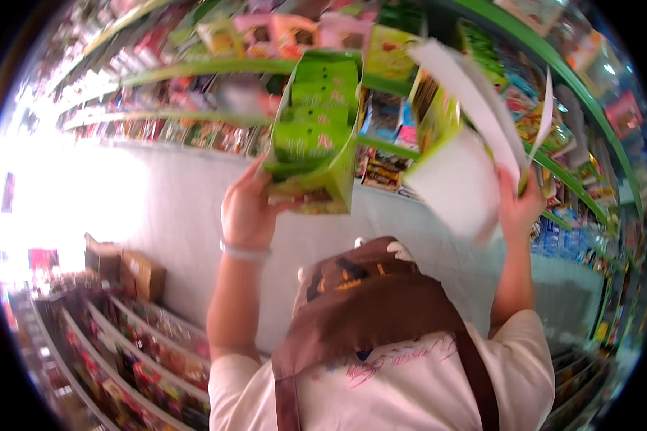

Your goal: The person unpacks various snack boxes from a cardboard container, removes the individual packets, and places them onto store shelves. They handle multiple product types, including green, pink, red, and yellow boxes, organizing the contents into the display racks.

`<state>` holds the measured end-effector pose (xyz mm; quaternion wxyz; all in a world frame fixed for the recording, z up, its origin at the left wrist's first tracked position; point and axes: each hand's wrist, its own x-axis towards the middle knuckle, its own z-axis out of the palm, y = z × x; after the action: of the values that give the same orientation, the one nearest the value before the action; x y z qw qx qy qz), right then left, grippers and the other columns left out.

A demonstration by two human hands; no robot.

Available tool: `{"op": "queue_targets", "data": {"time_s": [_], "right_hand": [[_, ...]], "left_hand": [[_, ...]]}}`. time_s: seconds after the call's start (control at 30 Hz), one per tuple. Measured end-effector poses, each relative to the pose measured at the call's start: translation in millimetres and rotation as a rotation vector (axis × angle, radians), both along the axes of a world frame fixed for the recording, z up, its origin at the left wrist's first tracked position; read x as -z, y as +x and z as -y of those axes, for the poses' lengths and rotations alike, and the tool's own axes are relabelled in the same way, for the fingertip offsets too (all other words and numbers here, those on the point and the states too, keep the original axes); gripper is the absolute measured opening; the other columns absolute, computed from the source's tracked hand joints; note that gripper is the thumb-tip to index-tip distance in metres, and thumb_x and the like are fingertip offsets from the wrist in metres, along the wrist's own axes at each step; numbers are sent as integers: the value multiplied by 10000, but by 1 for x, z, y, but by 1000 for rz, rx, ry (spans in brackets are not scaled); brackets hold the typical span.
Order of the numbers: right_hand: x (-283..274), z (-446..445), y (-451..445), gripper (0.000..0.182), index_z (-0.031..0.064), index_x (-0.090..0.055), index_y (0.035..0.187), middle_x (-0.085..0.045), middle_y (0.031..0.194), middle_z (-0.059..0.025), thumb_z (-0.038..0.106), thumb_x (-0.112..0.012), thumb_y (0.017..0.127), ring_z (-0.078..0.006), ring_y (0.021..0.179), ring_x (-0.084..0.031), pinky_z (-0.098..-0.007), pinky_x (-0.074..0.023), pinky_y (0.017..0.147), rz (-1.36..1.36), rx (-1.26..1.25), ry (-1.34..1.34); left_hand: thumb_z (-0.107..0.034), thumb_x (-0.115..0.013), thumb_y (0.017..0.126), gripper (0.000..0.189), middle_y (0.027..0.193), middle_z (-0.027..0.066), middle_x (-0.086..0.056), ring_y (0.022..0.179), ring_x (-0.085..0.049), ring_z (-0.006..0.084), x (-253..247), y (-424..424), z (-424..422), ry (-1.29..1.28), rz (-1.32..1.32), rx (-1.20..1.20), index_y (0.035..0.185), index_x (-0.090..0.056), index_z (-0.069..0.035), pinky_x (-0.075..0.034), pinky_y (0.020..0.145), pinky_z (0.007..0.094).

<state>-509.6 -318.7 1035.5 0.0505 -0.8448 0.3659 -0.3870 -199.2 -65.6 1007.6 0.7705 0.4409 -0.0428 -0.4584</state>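
My left hand (250,207) holds a green carton (337,186) by its near lower corner. Its top is open, and green sachets (318,116) stand in rows inside. On the other side, my right hand (517,196) grips a second cardboard box (453,183), green outside and white inside. Its white flaps (472,91) stick out, and motion blurs it. What that box contains cannot be made out. Both boxes are held up in front of the shelves, apart from each other.
Green-edged shelves (215,67) with packaged snacks curve across the far side and down the right. Bottles (558,240) in blue wrap sit low at right. Grey floor (188,188) lies below. Another rack (156,372) stands at lower left, with brown cardboard boxes (143,275) beyond it.
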Motion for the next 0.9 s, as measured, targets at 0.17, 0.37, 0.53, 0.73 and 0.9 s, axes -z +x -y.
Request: {"op": "queue_targets", "data": {"time_s": [0.17,0.37,0.53,0.73,0.9], "right_hand": [[16,-44,-67,196,79,-585,808,-585,597,-109,186,-749,809,-287,519,-597,-383,-446,497,160,109,89],[65,-36,-113,300,76,-484,709,-477,512,-119,179,-755,784,-326,447,-520,-405,-388,452,-79,25,202],[72,-9,-121,376,77,-448,674,-475,513,-117,193,-793,768,-323,449,-509,-395,-390,447,8,50,110],[71,28,-140,400,75,-440,667,-466,509,-124,215,-804,758,-320,442,-503,-394,-387,439,39,8,102],[84,52,-160,354,70,-443,683,-459,509,-128,192,-766,762,-325,446,-512,-385,-391,444,21,19,202]], "left_hand": [[75,-612,807,551,1207,177,-627,1004,-664,275,-15,-39,16,38,355,27,1341,-477,62,-580,823,355],[93,-551,809,531,1201,208,-615,1011,-658,273,-54,-83,77,-142,140,89,1331,-454,117,-569,872,358],[-6,-438,899,453,1193,204,-610,1049,-640,291,-41,-111,139,-68,813,52,1332,-443,127,-579,856,389],[49,-385,890,457,1260,215,-574,1051,-634,363,-19,-153,186,-272,189,-42,1338,-461,92,-589,831,494],[104,-362,841,485,1245,122,-554,1114,-607,292,0,-180,203,-260,248,-39,1295,-531,82,-578,870,468]]}}
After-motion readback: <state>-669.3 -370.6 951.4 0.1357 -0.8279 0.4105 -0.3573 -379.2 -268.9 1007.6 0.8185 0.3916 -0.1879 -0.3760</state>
